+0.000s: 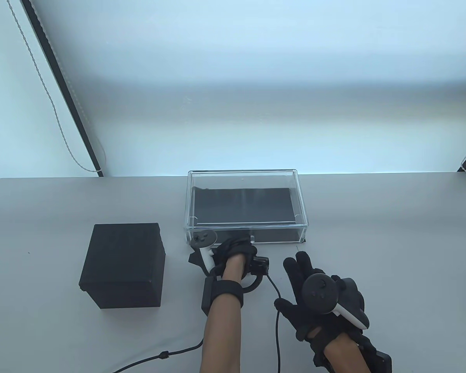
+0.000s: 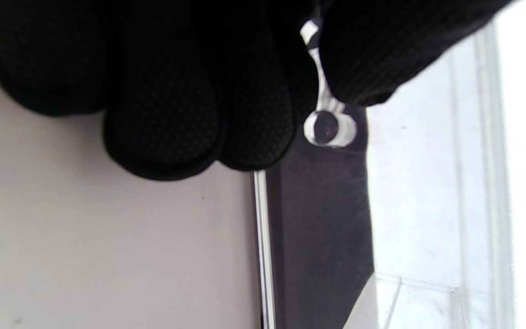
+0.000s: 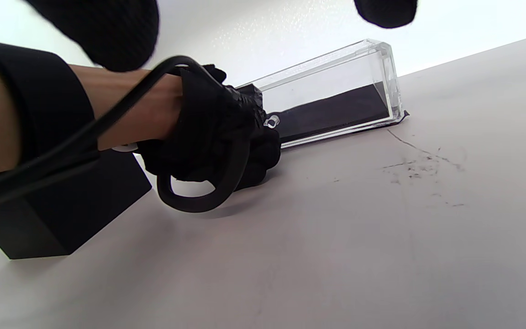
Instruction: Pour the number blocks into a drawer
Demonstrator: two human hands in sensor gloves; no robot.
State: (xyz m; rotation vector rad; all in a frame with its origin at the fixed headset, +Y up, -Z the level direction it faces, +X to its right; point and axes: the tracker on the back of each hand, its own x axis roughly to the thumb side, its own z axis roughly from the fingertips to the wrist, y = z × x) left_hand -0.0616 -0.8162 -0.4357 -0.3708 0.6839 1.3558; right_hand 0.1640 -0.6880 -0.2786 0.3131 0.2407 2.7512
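A clear acrylic drawer box (image 1: 301,202) with a black liner stands at the table's middle back. My left hand (image 1: 235,248) is at its front face, fingers and thumb closed around the small clear knob (image 2: 329,128) of the drawer; the knob also shows in the right wrist view (image 3: 271,121). The drawer looks closed or barely out. A black cube-shaped box (image 1: 124,264) stands to the left of my left hand; its contents are hidden. My right hand (image 1: 306,279) is open, fingers spread, above the bare table to the right of the left hand, holding nothing. No number blocks are visible.
A black cable (image 1: 276,311) runs from my left wrist down to the table's near edge, between the two hands. The table's back edge lies just behind the drawer box. Faint dark scuff marks (image 3: 418,167) are on the table to the right.
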